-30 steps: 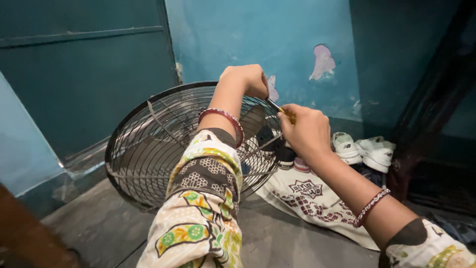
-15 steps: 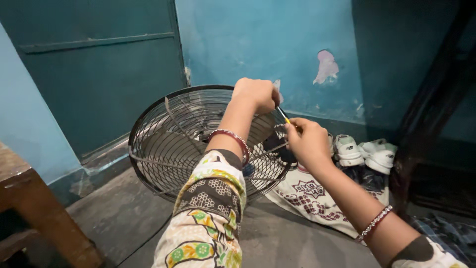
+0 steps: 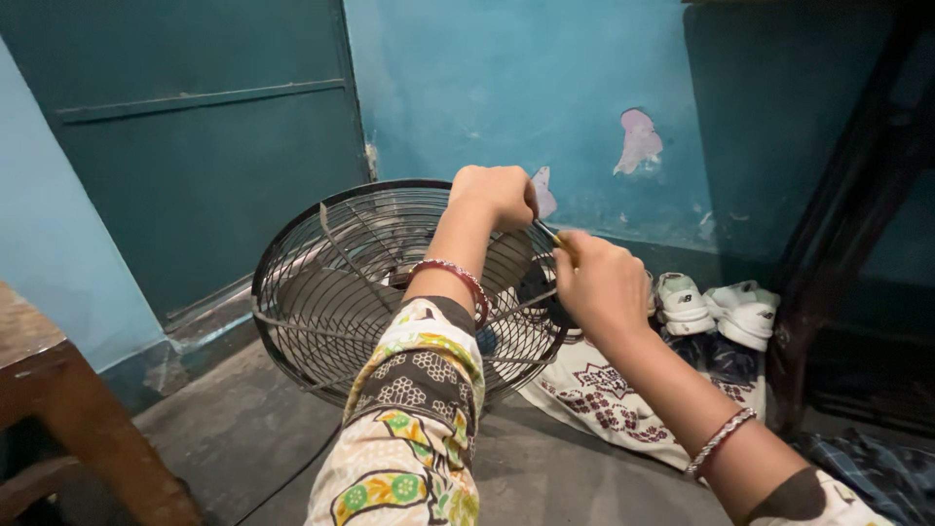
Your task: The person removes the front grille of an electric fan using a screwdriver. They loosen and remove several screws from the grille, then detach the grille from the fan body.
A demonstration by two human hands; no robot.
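White sneakers (image 3: 716, 307) at three o'clock, patterned cloth (image 3: 604, 390) at five, wooden stool (image 3: 58, 419) at eight, teal door (image 3: 195, 146) at ten.

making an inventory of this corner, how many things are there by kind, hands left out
wire fan guard: 1
screwdriver: 1
white sneakers: 2
patterned white cloth: 1
wooden stool: 1
bangles: 2
total: 8

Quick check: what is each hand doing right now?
Left hand: closed on the top rim of the fan guard.
Right hand: closed around a screwdriver, its tip up at the rim.
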